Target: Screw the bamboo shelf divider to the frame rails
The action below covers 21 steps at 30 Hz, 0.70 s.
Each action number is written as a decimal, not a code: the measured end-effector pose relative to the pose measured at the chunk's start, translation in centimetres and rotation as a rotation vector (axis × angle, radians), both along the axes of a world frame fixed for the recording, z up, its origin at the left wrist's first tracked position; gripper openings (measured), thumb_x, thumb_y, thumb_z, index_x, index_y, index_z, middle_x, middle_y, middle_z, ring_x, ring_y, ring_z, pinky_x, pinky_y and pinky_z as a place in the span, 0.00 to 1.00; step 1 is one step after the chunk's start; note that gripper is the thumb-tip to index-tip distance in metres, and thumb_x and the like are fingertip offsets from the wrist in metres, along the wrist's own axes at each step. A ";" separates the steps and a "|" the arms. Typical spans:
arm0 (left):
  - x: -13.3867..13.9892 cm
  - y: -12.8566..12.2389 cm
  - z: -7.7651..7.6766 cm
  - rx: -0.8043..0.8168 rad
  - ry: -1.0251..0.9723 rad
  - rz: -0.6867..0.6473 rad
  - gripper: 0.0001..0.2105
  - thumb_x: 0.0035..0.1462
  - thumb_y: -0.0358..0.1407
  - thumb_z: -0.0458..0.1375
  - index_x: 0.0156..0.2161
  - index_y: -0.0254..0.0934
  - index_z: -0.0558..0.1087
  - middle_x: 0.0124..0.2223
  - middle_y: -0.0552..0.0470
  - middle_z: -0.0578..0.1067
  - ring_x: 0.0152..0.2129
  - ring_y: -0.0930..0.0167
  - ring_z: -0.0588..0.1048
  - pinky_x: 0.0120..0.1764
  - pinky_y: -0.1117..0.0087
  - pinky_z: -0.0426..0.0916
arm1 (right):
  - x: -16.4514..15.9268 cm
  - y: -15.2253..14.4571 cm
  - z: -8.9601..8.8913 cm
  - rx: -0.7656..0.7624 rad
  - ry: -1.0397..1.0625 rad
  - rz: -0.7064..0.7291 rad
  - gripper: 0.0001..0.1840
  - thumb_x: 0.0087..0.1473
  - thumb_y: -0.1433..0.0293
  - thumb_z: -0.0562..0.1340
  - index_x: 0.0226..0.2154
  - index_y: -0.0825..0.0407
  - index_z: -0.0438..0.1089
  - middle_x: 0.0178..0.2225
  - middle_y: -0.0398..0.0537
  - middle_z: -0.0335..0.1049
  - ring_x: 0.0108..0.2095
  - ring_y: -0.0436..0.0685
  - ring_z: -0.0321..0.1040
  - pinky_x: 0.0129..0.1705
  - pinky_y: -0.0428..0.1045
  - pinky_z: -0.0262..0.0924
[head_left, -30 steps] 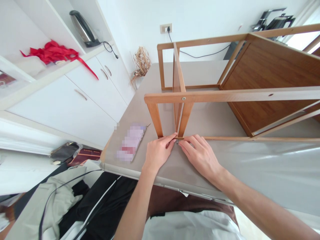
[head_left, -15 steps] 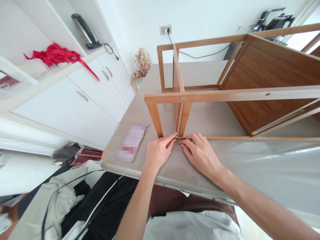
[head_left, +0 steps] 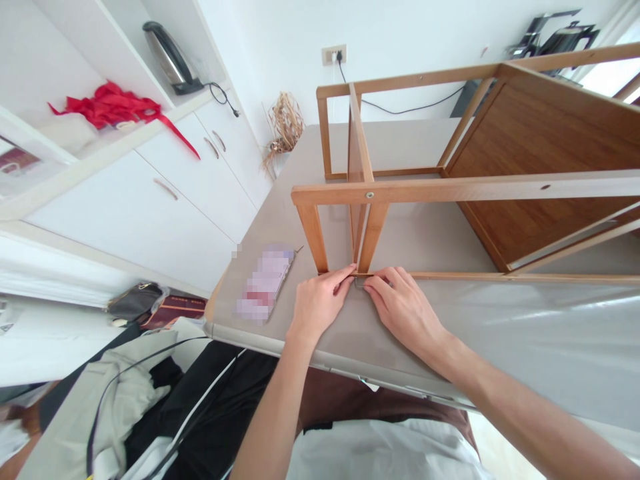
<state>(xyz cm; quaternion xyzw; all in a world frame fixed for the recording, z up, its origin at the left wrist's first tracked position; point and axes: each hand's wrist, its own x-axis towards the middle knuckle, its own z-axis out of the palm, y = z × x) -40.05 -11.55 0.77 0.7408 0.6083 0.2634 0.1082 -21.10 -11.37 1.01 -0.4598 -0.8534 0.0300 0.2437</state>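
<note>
A wooden shelf frame (head_left: 425, 191) lies on its side on the grey-covered table (head_left: 340, 333). My right hand (head_left: 407, 307) pinches one end of a small bent metal hex key (head_left: 359, 285) at the frame's near bottom rail. Just left of it, my left hand (head_left: 316, 303) is closed, thumb and forefinger together against the rail below the upright shelf panel (head_left: 356, 147). What lies between my left fingertips is hidden. The key's other end runs toward the rail, where its tip cannot be made out.
A phone (head_left: 265, 283) with a thin pin-like piece beside it lies left of my left hand. White cabinets at the left hold a kettle (head_left: 170, 59) and red ribbon (head_left: 110, 105). Dried stalks (head_left: 285, 123) stand by the wall. Clothes and cables lie below the table's left edge.
The view has shifted slightly. My right fingers have moved a little at the hex key, and my left hand keeps its place at the rail.
</note>
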 end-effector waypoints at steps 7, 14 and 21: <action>0.0 -0.1 0.2 0.006 0.011 0.000 0.14 0.66 0.39 0.57 0.54 0.52 0.76 0.34 0.57 0.81 0.25 0.75 0.73 0.30 0.73 0.58 | 0.1 0.2 -0.1 -0.053 0.056 -0.009 0.11 0.66 0.70 0.54 0.38 0.52 0.73 0.36 0.50 0.68 0.37 0.57 0.61 0.44 0.53 0.57; 0.1 -0.1 0.2 0.010 0.000 0.002 0.14 0.65 0.38 0.57 0.54 0.52 0.76 0.34 0.58 0.81 0.25 0.76 0.73 0.30 0.74 0.58 | 0.2 0.0 -0.1 -0.031 0.026 0.014 0.11 0.66 0.71 0.54 0.38 0.51 0.72 0.38 0.51 0.68 0.38 0.57 0.61 0.44 0.52 0.56; 0.0 0.0 0.0 -0.008 -0.010 0.008 0.14 0.65 0.38 0.57 0.54 0.52 0.76 0.35 0.58 0.81 0.25 0.76 0.73 0.30 0.74 0.59 | 0.2 -0.3 0.1 -0.011 -0.085 -0.013 0.11 0.62 0.77 0.55 0.36 0.50 0.71 0.37 0.49 0.65 0.37 0.56 0.58 0.42 0.50 0.56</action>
